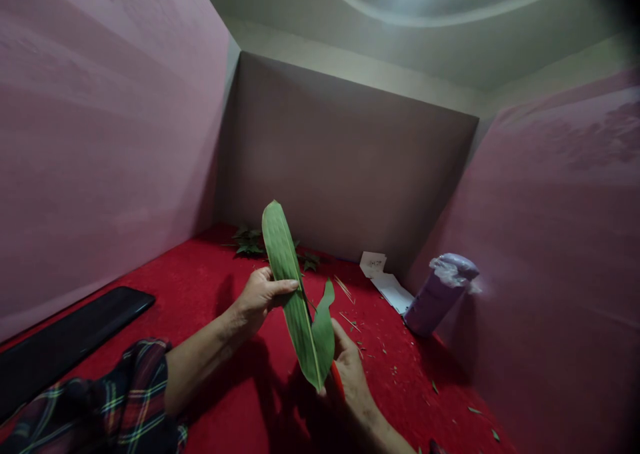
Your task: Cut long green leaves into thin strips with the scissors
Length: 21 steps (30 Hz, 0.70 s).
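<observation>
A long green leaf (287, 261) stands upright in the middle of the view, pinched by my left hand (257, 297) with the thumb across its front. Along its lower right side a strip of leaf (324, 327) splays away, leaving a V-shaped gap. A dark, thin line like a blade shows inside that gap. My right hand (353, 374) is closed around scissors with an orange handle (339, 381), low beside the leaf's bottom end. The leaf hides most of the scissors and some of the right fingers.
On the red cloth (210, 267), leafy sprigs (249, 242) lie at the back. Thin sticks (345, 289) and leaf scraps are scattered to the right. White papers (393, 292) and a purple plastic-wrapped roll (440, 297) stand near the right wall. A black flat object (75, 334) lies at left.
</observation>
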Each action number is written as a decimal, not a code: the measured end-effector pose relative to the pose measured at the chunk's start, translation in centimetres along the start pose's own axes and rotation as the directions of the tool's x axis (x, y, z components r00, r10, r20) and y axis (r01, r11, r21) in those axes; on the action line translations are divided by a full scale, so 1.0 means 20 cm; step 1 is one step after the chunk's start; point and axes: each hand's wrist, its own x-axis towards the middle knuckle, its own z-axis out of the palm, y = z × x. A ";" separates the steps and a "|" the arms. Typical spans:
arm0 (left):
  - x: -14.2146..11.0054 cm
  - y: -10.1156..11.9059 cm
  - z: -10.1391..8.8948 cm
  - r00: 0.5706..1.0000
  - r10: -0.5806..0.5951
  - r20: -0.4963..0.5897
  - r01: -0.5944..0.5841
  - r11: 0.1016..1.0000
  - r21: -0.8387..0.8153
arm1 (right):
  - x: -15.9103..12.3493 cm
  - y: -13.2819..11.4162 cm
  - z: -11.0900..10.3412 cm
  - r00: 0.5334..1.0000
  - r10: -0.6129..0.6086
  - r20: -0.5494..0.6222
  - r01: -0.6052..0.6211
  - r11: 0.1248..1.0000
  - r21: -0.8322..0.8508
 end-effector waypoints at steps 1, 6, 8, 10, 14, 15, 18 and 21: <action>0.00 0.00 0.00 1.000 -0.001 -0.005 0.001 1.000 -0.001 | 0.00 0.00 0.00 1.000 0.000 -0.008 0.000 1.000 0.007; -0.01 0.00 0.00 1.000 -0.013 -0.012 0.013 1.000 -0.010 | 0.00 0.01 0.01 1.000 -0.011 -0.022 0.012 0.999 0.039; -0.01 0.00 0.00 1.000 -0.016 -0.008 0.016 1.000 -0.011 | 0.00 0.02 0.01 1.000 -0.015 -0.018 0.016 0.998 0.053; 0.00 0.00 0.00 1.000 -0.014 -0.006 0.014 1.000 -0.013 | 0.00 0.03 0.00 1.000 -0.016 -0.006 0.016 0.997 0.071; 0.00 0.00 0.00 1.000 -0.014 0.000 0.014 1.000 -0.011 | 0.00 0.06 -0.02 1.000 -0.025 0.009 0.025 0.997 0.069; 0.00 0.00 0.00 1.000 -0.015 0.001 0.015 1.000 -0.010 | 0.01 0.06 -0.02 0.999 -0.032 0.009 0.031 0.997 0.067; 0.00 0.00 0.00 1.000 -0.021 0.004 0.022 1.000 -0.012 | 0.01 0.08 -0.03 0.999 -0.054 0.001 0.053 0.996 0.070; 0.00 0.00 -0.01 1.000 -0.025 0.018 0.026 1.000 -0.013 | 0.02 0.09 -0.03 0.998 -0.067 0.009 0.066 0.995 0.081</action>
